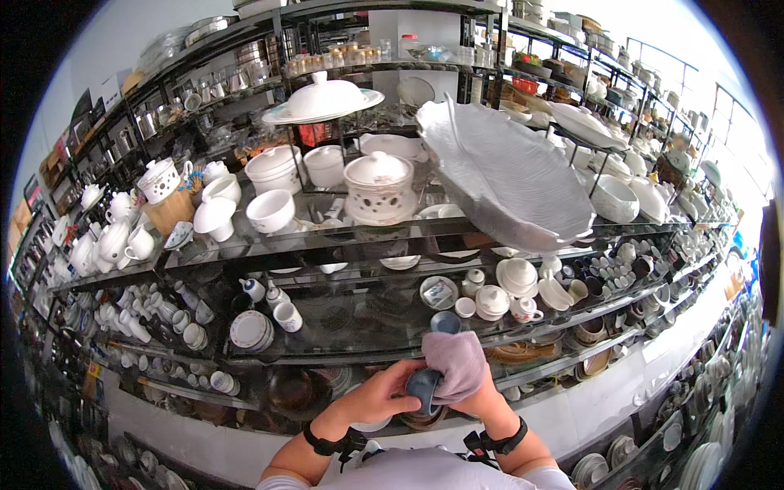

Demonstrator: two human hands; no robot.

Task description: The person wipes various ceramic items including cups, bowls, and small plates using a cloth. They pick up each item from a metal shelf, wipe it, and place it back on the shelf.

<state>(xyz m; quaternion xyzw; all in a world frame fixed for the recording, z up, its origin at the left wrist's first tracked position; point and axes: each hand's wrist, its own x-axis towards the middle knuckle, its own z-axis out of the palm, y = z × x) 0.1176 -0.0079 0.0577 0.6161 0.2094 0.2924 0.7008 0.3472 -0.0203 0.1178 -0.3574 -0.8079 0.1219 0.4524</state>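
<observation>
My left hand [383,392] grips a small dark blue cup [421,392] by its side, tilted so the mouth faces right. A pinkish-purple cloth [456,364] covers most of my right hand [479,398], and its lower part meets the cup's rim. The fingers under the cloth are hidden. Just beyond the cloth, a second blue cup [445,323] stands on the glass shelf [361,318]. Close to it are a white lidded sugar bowl [492,302], a small white cup [465,307] and a round dish [438,293] with something patterned in it.
Above the hands, a large grey leaf-shaped platter [508,171] juts past the upper shelf's edge. A white lidded pot [380,184] and a white bowl [271,211] stand on that shelf. Stacked plates [251,329] and a white cup [288,316] sit to the left.
</observation>
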